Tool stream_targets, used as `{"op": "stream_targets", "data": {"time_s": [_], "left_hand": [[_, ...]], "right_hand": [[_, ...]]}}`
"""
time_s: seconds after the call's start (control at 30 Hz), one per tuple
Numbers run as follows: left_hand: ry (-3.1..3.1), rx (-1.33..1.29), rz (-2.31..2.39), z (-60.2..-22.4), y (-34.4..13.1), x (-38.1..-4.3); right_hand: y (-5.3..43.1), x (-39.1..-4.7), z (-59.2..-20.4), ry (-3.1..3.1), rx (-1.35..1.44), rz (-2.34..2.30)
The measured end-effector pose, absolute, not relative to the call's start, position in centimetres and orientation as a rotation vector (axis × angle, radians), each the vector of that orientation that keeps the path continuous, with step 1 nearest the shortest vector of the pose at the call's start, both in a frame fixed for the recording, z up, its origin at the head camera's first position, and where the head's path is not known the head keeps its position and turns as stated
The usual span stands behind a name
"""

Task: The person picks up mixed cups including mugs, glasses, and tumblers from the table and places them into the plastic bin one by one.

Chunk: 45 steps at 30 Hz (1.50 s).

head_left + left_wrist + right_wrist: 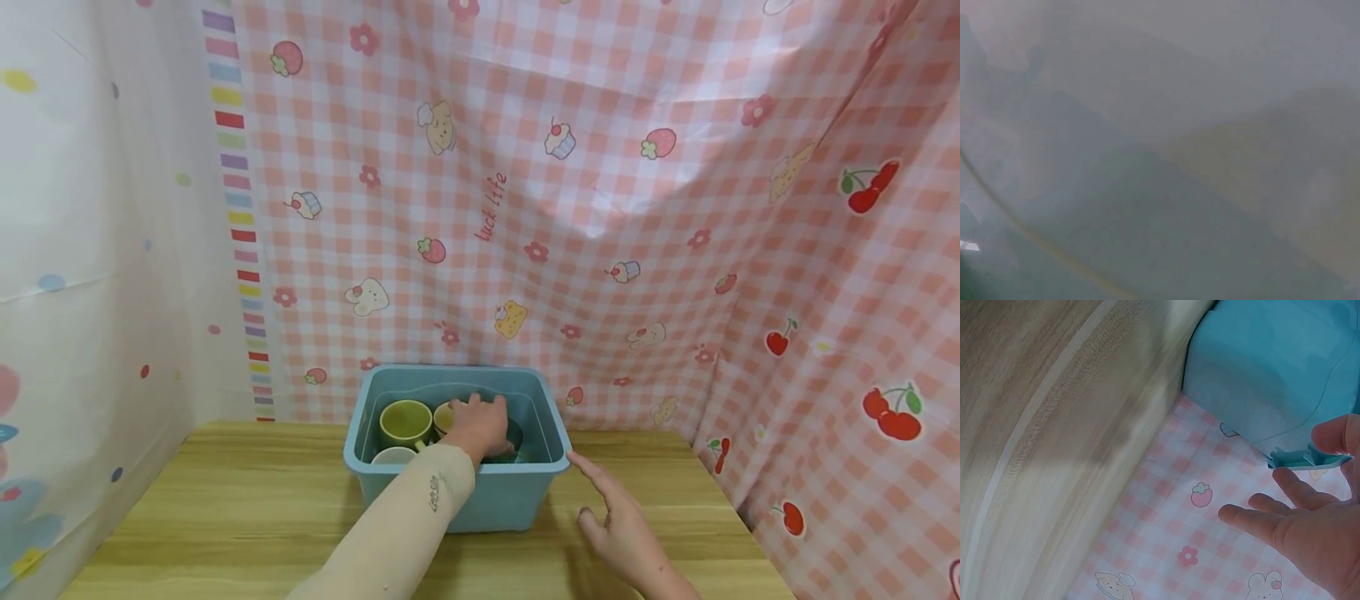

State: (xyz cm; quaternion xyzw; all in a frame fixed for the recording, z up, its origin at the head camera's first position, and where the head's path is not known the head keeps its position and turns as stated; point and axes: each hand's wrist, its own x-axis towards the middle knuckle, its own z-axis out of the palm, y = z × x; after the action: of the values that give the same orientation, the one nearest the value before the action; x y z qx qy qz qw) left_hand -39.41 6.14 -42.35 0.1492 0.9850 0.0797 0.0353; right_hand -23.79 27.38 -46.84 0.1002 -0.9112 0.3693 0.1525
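Observation:
A blue plastic bin (491, 502) stands on the table against the checked cloth. Inside are a yellow-green mug (406, 423), a second yellowish cup (442, 418), a white-rimmed cup (393, 455) and a dark green vessel (514, 435). My left hand (482, 427) reaches down into the bin, fingers spread over the yellowish cup and the dark green vessel. Its grip is hidden, and the left wrist view is too hazy to show it. My right hand (624, 533) is at the bin's near right corner, fingers extended, the index fingertip at the rim (1310, 465).
The wood-grain table (247, 508) extends on both sides of the bin. Behind it hangs a pink checked cloth (480, 217). More checked cloth (840, 333) borders the right side, and a white dotted cloth (90, 250) the left.

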Motion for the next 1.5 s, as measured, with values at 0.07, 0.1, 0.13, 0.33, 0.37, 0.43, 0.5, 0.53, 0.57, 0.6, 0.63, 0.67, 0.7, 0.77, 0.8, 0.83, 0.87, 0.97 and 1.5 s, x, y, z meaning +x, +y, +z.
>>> {"op": "stream_targets", "data": {"time_s": [0.07, 0.1, 0.13, 0.33, 0.37, 0.43, 0.5, 0.53, 0.57, 0.6, 0.63, 0.67, 0.7, 0.77, 0.8, 0.83, 0.87, 0.97, 1.5], "left_hand": [[3.024, 0.457, 0.276, -42.4, 6.1, -39.5], [3.021, 0.458, 0.287, -42.3, 6.0, -39.5], [3.016, 0.458, 0.295, -42.3, 6.0, -39.6], [2.984, 0.464, 0.343, -41.6, 5.7, -39.0], [2.983, 0.467, 0.347, -41.3, 5.7, -38.8], [2.981, 0.478, 0.354, -40.8, 5.4, -38.4], [2.981, 0.493, 0.36, -40.3, 5.2, -38.0], [2.981, 0.498, 0.367, -40.1, 5.0, -37.8], [2.984, 0.502, 0.381, -39.9, 4.8, -37.6], [2.981, 0.505, 0.396, -39.8, 4.7, -37.4], [2.978, 0.505, 0.41, -39.6, 4.5, -37.3], [2.976, 0.503, 0.425, -39.4, 4.3, -37.2], [2.974, 0.5, 0.445, -39.3, 4.1, -37.1], [2.974, 0.493, 0.475, -39.1, 3.8, -37.0], [2.972, 0.49, 0.486, -39.0, 3.7, -37.0], [2.972, 0.486, 0.5, -38.9, 3.6, -37.1], [2.975, 0.483, 0.509, -38.8, 3.5, -37.1], [2.976, 0.47, 0.533, -38.7, 3.2, -37.4], [2.981, 0.516, 0.656, -36.9, 0.5, -35.8]], "right_hand": [[27.4, -23.8, -46.8, -2.614, 0.291, 1.06], [27.4, -23.8, -46.8, -2.622, 0.288, 1.068], [27.4, -23.9, -46.8, -2.632, 0.285, 1.081], [27.4, -23.8, -46.6, -2.662, 0.285, 1.144], [27.4, -23.8, -46.5, -2.662, 0.284, 1.146], [27.4, -23.7, -46.5, -2.666, 0.279, 1.149], [27.4, -23.7, -46.4, -2.671, 0.274, 1.154], [27.4, -23.6, -46.4, -2.673, 0.272, 1.156], [27.3, -23.6, -46.4, -2.673, 0.273, 1.158], [27.3, -23.6, -46.4, -2.673, 0.275, 1.161], [27.3, -23.6, -46.4, -2.673, 0.276, 1.163], [27.3, -23.6, -46.4, -2.672, 0.278, 1.161], [27.3, -23.7, -46.4, -2.67, 0.281, 1.16], [27.3, -23.7, -46.5, -2.668, 0.283, 1.154], [27.3, -23.7, -46.5, -2.668, 0.283, 1.149], [27.3, -23.7, -46.5, -2.666, 0.283, 1.144], [27.3, -23.7, -46.5, -2.665, 0.283, 1.14], [27.4, -23.7, -46.6, -2.653, 0.297, 1.132], [27.4, -23.8, -46.6, -2.65, 0.308, 1.131]]}}
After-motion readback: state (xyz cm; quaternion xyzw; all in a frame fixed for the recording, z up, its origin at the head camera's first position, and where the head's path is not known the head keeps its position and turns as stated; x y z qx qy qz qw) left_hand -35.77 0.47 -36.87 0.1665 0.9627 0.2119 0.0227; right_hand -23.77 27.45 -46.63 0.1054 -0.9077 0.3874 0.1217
